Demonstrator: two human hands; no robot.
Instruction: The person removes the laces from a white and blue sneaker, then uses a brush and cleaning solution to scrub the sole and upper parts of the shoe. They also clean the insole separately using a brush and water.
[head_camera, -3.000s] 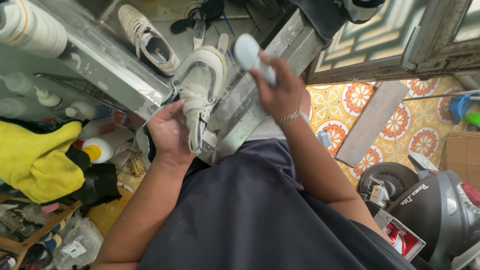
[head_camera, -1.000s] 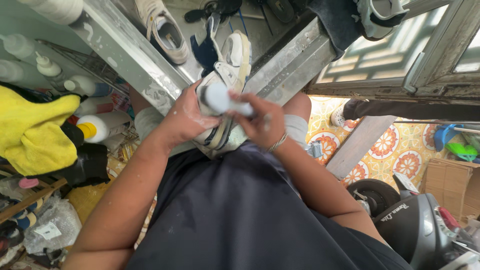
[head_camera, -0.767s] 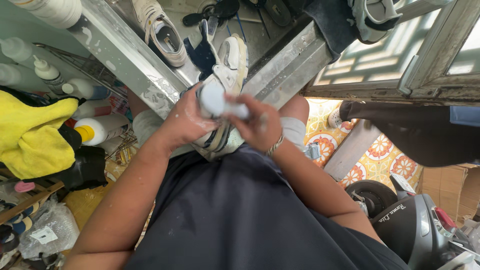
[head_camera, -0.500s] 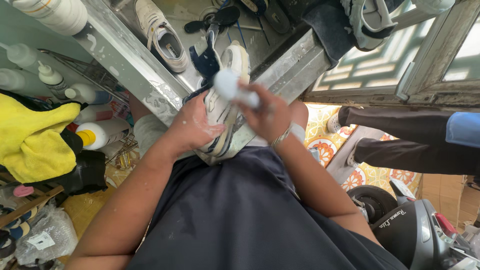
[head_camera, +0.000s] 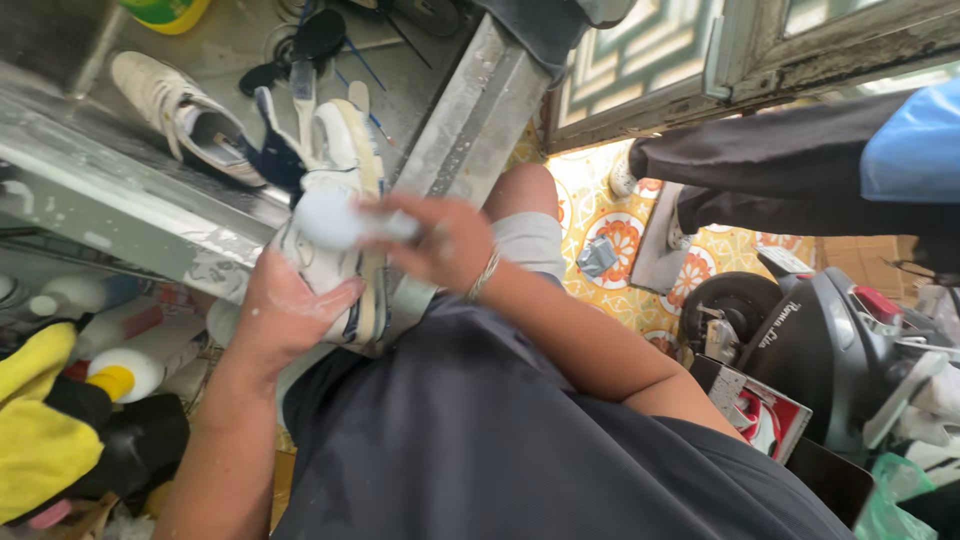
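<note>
Cradling white sneaker (head_camera: 335, 240) in left hand (head_camera: 285, 315), right hand (head_camera: 440, 240) above.

Left hand (head_camera: 285, 315) cupped a white low-top sneaker (head_camera: 335, 245) from below; right hand (head_camera: 440, 240) gripped a blurred white brush (head_camera: 335, 220) against it. Second white sneaker (head_camera: 185, 115) lay in the steel sink (head_camera: 120, 200).

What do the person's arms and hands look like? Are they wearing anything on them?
Both arms are bare, with no sleeves and no gloves. The right hand has a thin silver bracelet at the wrist. The left hand has specks of white foam on it.
</note>
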